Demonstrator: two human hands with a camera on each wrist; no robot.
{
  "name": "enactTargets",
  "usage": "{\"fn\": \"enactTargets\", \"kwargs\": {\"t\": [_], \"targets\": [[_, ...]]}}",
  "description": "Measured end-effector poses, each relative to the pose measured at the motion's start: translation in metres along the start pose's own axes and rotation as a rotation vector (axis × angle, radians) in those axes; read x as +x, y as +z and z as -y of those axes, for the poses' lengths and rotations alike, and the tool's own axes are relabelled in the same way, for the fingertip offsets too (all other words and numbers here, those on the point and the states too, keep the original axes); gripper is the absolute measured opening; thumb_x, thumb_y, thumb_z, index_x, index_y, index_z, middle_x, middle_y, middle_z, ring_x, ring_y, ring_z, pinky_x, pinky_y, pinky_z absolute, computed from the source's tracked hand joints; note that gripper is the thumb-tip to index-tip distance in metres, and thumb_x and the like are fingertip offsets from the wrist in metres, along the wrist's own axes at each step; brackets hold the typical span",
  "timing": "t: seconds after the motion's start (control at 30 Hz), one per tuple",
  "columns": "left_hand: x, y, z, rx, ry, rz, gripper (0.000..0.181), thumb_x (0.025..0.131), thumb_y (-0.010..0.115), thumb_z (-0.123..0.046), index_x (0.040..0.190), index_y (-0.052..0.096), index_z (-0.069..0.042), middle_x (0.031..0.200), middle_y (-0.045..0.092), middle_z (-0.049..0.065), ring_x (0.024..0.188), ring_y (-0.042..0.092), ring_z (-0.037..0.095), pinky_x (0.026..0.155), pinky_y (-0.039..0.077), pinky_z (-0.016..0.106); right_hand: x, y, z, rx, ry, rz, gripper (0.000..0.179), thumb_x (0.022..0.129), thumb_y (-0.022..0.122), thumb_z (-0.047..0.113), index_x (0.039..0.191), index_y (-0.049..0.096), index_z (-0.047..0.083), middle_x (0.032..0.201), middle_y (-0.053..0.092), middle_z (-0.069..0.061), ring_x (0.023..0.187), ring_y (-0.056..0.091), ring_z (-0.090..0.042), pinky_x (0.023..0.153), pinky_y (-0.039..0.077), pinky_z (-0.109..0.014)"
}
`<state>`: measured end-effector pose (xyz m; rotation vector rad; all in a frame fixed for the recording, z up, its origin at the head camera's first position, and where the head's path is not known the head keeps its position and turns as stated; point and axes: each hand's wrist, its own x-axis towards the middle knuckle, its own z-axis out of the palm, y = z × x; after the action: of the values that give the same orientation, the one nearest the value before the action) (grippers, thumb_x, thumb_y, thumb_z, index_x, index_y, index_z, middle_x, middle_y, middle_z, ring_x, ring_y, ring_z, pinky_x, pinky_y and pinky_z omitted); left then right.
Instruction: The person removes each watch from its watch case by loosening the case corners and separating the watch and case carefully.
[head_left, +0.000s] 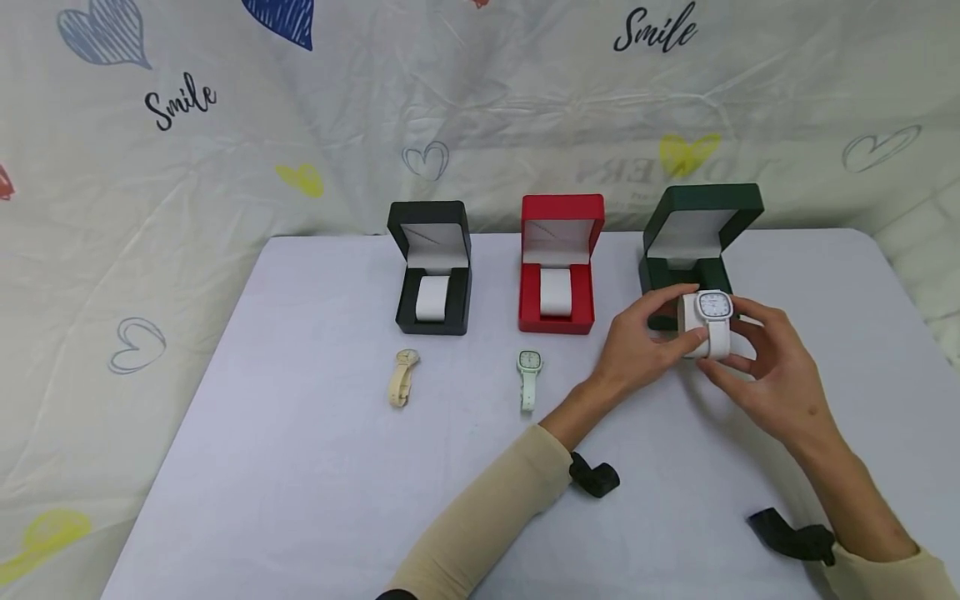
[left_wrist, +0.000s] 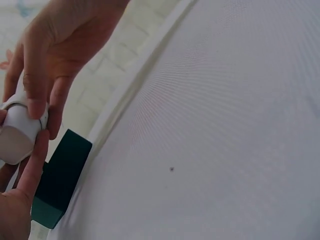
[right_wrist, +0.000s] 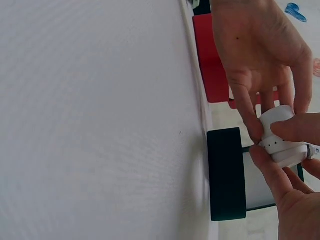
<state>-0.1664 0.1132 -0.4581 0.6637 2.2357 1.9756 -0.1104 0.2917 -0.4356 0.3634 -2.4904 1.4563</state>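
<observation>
A white wristwatch (head_left: 714, 306) with a square-looking face is wrapped round a white watch cushion (head_left: 686, 315), held up in front of the green watch box (head_left: 702, 200). My left hand (head_left: 647, 337) grips the cushion from the left, thumb on its front. From the right, my right hand (head_left: 783, 375) pinches the watch and its strap with thumb and fingers. In the right wrist view the holes of the white strap (right_wrist: 274, 145) show between the fingertips of both hands. The cushion's pale end (left_wrist: 14, 145) faces the left wrist camera. The green box's lid stands up; its front is partly hidden by the hands.
A black watch box (head_left: 408, 312) and a red watch box (head_left: 529, 300) stand lid-up to the left, each with a white cushion inside. Before them lie a beige watch (head_left: 401, 382) and a pale green watch (head_left: 528, 387). A white cloth covers the table (head_left: 300, 467); a printed curtain (head_left: 480, 92) hangs behind.
</observation>
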Motion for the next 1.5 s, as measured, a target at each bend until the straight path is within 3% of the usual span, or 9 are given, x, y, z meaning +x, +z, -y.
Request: {"fn": "enactTargets", "kwargs": {"t": [0.37,0.87,1.07,1.23,1.5], "targets": [[0.0,-0.002,-0.002,0.015,-0.004,0.02,0.052,0.097,0.074,-0.014,0.146,0.059,-0.022,0.144,0.062,-0.001,0.122,0.055,-0.004,0.103,0.055,0.022,-0.002,0.002,-0.001,-0.052,0.003,-0.011,0.098,0.068,0.074,-0.03,0.154,0.041,0.003,0.142,0.042,0.028,0.125,0.048,0.018,0.085,0.046,0.003],[0.001,-0.002,-0.004,-0.031,-0.054,0.011,0.05,0.097,0.072,-0.011,0.144,0.062,-0.023,0.146,0.063,-0.005,0.12,0.054,-0.007,0.104,0.052,0.023,-0.002,0.003,-0.001,-0.087,0.014,-0.034,0.094,0.07,0.075,-0.025,0.154,0.045,0.006,0.139,0.042,0.03,0.121,0.047,0.022,0.084,0.045,0.004],[-0.001,0.0,-0.005,-0.045,-0.069,-0.002,0.052,0.097,0.073,-0.012,0.147,0.06,-0.024,0.144,0.063,-0.003,0.116,0.055,-0.007,0.097,0.055,0.019,-0.003,0.001,-0.001,-0.074,0.016,-0.016,0.096,0.07,0.075,-0.027,0.155,0.043,0.005,0.141,0.043,0.027,0.123,0.049,0.017,0.086,0.045,0.003],[-0.001,0.002,-0.005,-0.067,-0.087,-0.017,0.053,0.098,0.072,-0.014,0.148,0.056,-0.02,0.141,0.064,0.002,0.114,0.057,-0.005,0.085,0.056,0.012,0.0,-0.006,-0.002,-0.03,0.013,0.019,0.098,0.07,0.077,-0.027,0.155,0.042,0.009,0.143,0.044,0.015,0.123,0.053,0.011,0.087,0.047,0.002],[-0.003,0.002,-0.003,-0.104,-0.117,0.002,0.047,0.099,0.069,-0.015,0.145,0.061,-0.022,0.137,0.065,-0.002,0.111,0.055,-0.009,0.088,0.055,0.012,0.007,-0.012,-0.004,0.006,-0.013,0.107,0.109,0.063,0.08,-0.029,0.159,0.04,0.006,0.145,0.043,0.01,0.107,0.059,0.001,0.082,0.052,-0.003]]}}
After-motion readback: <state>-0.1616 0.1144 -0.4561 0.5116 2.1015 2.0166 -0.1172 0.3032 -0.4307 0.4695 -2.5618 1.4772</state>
